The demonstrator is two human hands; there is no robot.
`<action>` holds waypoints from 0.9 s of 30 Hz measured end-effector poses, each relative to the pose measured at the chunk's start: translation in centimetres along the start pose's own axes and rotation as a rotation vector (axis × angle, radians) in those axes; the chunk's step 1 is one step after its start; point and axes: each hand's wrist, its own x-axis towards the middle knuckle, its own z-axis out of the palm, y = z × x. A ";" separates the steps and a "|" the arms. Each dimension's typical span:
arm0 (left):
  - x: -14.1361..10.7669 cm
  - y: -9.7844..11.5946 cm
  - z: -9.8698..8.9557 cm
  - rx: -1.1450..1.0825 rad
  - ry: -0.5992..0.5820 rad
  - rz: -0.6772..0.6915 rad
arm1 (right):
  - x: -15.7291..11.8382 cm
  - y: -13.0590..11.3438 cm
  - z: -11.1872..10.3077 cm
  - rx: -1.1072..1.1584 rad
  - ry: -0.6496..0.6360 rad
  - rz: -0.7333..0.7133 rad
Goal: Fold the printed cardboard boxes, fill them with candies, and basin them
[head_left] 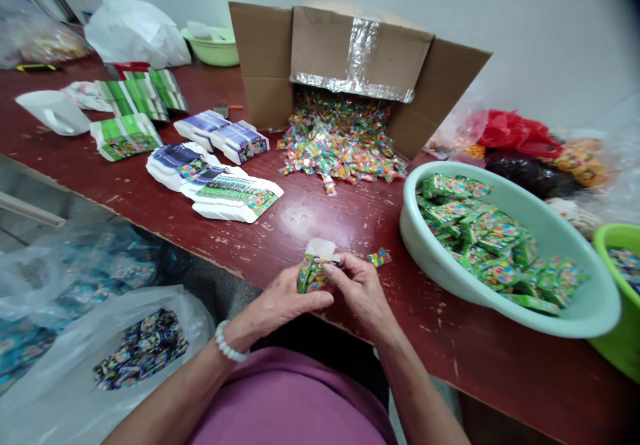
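A small green printed candy box (311,273) with its white top flap raised is held near the table's front edge. My left hand (280,302) is closed round its left side and bottom. My right hand (361,288) pinches at the box's upper right, thumb against the front; whether it also holds a small packet there I cannot make out. Just beyond my right fingers a small clear packet of colourful candies (380,257) lies on the red table. Farther left lies a fanned stack of flat green and purple cartons (235,192).
A cardboard box (265,65) on its side spills candy packets (345,145) onto the table. A pale green basin (415,222) of filled green boxes stands right. Stacked cartons (127,137) and a white mug (53,112) stand left; an open plastic bag (195,315) sits below the edge.
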 end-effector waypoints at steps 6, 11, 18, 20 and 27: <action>-0.5 -0.3 0.3 -0.104 0.049 -0.050 | -0.3 -0.4 0.4 0.105 -0.003 0.055; -0.1 -0.7 -0.1 -0.082 0.120 0.042 | 0.1 -0.3 0.1 -0.032 0.097 -0.075; -0.3 -0.7 0.2 -0.089 0.372 0.135 | 0.4 0.4 0.3 0.125 0.189 -0.057; -0.3 -0.7 0.4 -0.095 0.368 0.137 | 0.4 0.8 0.9 0.181 0.209 -0.084; -0.1 -0.5 -0.4 -0.131 0.243 0.095 | 0.4 0.6 0.6 0.099 0.132 -0.123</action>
